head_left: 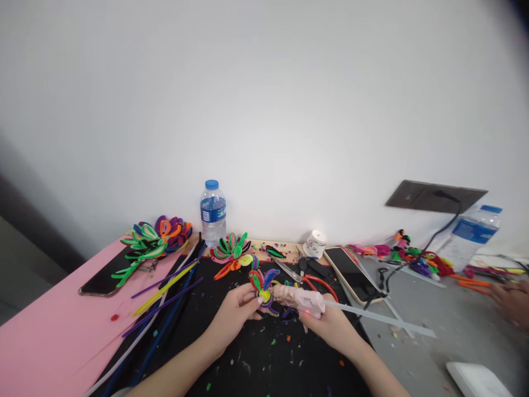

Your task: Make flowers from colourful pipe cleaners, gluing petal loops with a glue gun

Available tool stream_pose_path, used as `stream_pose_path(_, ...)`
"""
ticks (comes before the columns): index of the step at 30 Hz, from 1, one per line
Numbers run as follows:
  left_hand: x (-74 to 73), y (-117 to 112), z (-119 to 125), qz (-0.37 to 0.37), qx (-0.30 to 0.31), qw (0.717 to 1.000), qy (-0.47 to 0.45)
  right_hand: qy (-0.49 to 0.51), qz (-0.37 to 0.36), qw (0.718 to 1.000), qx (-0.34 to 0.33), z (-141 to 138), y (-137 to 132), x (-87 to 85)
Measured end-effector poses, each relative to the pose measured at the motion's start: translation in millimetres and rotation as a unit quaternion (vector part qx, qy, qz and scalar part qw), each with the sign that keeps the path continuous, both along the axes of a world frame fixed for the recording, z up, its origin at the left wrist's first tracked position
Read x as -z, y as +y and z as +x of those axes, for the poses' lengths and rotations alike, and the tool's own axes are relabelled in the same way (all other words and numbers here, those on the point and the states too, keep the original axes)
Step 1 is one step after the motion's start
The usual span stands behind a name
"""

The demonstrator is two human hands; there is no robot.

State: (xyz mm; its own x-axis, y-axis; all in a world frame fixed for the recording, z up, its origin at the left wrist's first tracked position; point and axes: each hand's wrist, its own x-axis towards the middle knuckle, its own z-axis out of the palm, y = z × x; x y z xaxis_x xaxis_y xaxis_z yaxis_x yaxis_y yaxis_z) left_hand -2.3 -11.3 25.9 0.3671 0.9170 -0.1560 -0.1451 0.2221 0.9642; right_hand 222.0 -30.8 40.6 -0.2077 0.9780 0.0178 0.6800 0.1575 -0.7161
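The fingers (253, 301) of my left hand (233, 317) were closed around a small pipe-cleaner flower (263, 285); they held it just above the black mat (248, 358). My right hand (330, 326) gripped a pink glue gun (301, 298), with its fingers wrapped under the body. The nozzle of the gun pointed to the left and touched the yellow middle of the flower. A long clear glue stick (380, 317) stuck out from the back of the gun, toward the right.

Behind my hands, on the mat, lay scissors (289, 270) and a phone (351, 267) with a dark screen. To the left, loose pipe cleaners (165, 295) lay across the edge of the mat and a pink sheet (45, 331). Two finished flower bunches (159, 237) (230, 251) rested near the wall, and a water bottle (212, 212) stood upright between them. Far to the right on the grey surface (433, 309), another person's hand (512, 300) was beside more pipe-cleaner pieces.
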Motion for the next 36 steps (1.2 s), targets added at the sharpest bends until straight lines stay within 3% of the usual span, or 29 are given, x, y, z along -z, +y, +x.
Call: stream_pose_path(36,-0.6,0.5,1.5,0.023,-0.016,0.999,0.022,0.040,0.004,0.998,-0.054,-1.9,-0.4,-6.7)
